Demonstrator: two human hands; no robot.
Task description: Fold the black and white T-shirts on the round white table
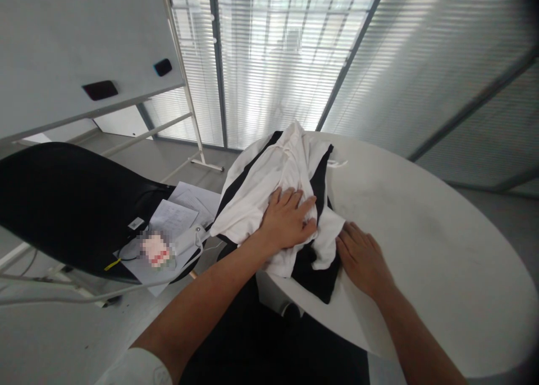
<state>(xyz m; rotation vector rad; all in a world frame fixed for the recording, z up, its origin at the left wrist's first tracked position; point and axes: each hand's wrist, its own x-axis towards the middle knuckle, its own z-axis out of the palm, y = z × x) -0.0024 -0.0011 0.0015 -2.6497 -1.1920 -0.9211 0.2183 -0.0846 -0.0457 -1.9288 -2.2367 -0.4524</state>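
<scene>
Garment: white with black panels, bunched in a loose heap at the near-left edge of the round white table, part of it draping over the rim toward the person.

Right hand flat on the table, palm down, fingers extended and close together, tips touching the garment's lower black-and-white edge. Holding nothing.

Left hand lies on top of the heap, palm down, fingers slightly spread and pressing into the white cloth; thumb side curls into a fold, can't tell if it pinches the fabric.

Left of the table: black chair with loose papers, a small white device and a cable on the seat.

Beyond that: whiteboard on a stand, two dark erasers on its face.

Far back: glass partitions with horizontal blinds, bright light coming through.
</scene>
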